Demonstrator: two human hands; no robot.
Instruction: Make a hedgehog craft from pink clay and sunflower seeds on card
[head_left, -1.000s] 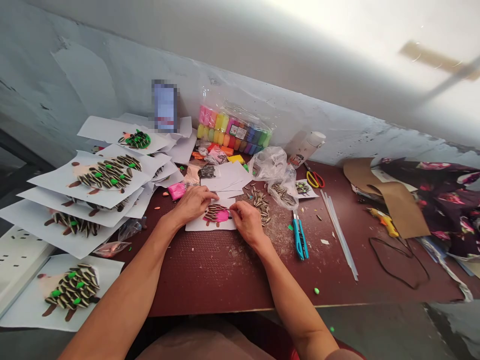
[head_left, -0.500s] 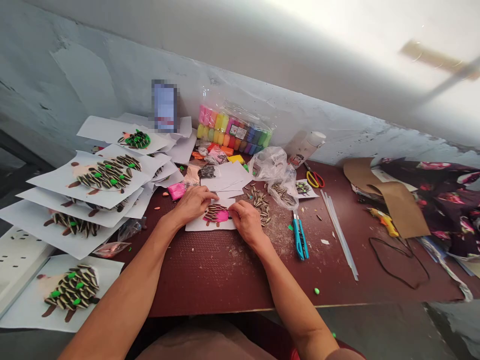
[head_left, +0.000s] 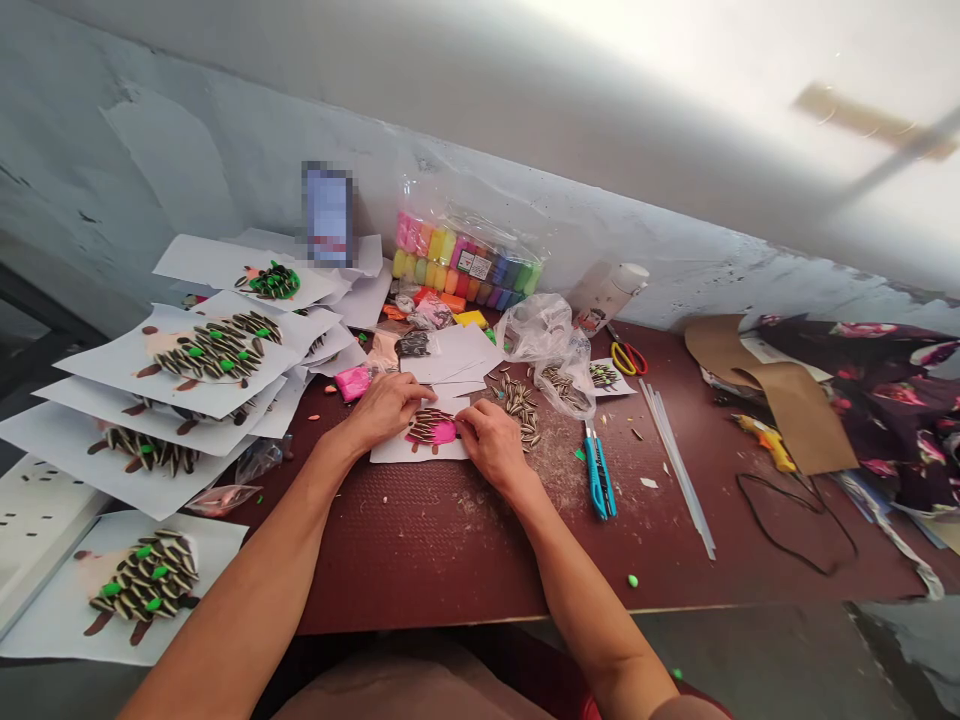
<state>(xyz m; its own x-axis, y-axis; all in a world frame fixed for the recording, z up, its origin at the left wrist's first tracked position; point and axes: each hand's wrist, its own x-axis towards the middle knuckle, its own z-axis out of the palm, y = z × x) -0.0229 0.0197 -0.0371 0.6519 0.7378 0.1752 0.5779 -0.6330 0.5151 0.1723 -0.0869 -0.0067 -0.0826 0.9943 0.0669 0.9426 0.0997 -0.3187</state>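
A small white sheet of paper [head_left: 386, 447] lies on the dark red table, bearing a bright pink clay shape [head_left: 445, 430]. Rows of striped sunflower seeds [head_left: 429, 424] cover the shape's left and middle, with small brown feet below. My left hand [head_left: 388, 405] rests at the sheet's upper left, fingers stretched out toward the seeds. At the pink clay's right edge, my right hand [head_left: 491, 440] has its thumb and fingertips pinched together; whatever they hold is hidden. A loose pile of sunflower seeds [head_left: 519, 402] lies just beyond the right hand.
Stacked papers with seed hedgehogs [head_left: 210, 350] stand at left. Behind are coloured clay packs [head_left: 469, 262], a plastic bag [head_left: 540, 330] and a white bottle [head_left: 613, 295]. To the right lie a blue utility knife [head_left: 598, 475], scissors [head_left: 628, 358], glue sticks [head_left: 679, 470] and a yellow glue gun [head_left: 769, 445].
Both hands stay almost where they were at the paper. The right fingertips have shifted very slightly against the pink clay's edge; the view has moved a touch.
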